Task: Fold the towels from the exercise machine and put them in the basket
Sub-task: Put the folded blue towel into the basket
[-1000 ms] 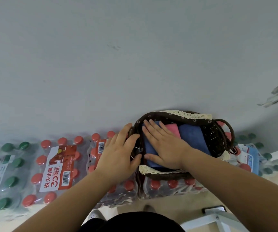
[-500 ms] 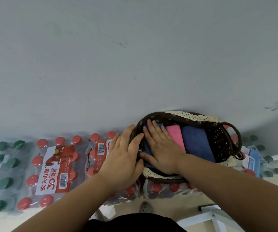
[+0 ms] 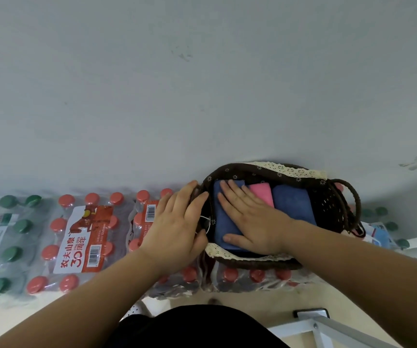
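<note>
Barely anything shifts: your right hand (image 3: 250, 219) stays flat, fingers straight, pressing the folded blue towel (image 3: 223, 229) beneath them down into the basket (image 3: 285, 169). Your left hand (image 3: 177, 227) now lies closer, its loose fingers resting on the rim just beside your right fingertips. Right of those fingers sit a pink towel (image 3: 261, 194) and a second blue towel (image 3: 291, 204). This placement looks nearly done.

Shrink-wrapped packs of red-capped bottles (image 3: 81, 237) and green-capped bottles (image 3: 4, 244) line the wall (image 3: 202, 84).
</note>
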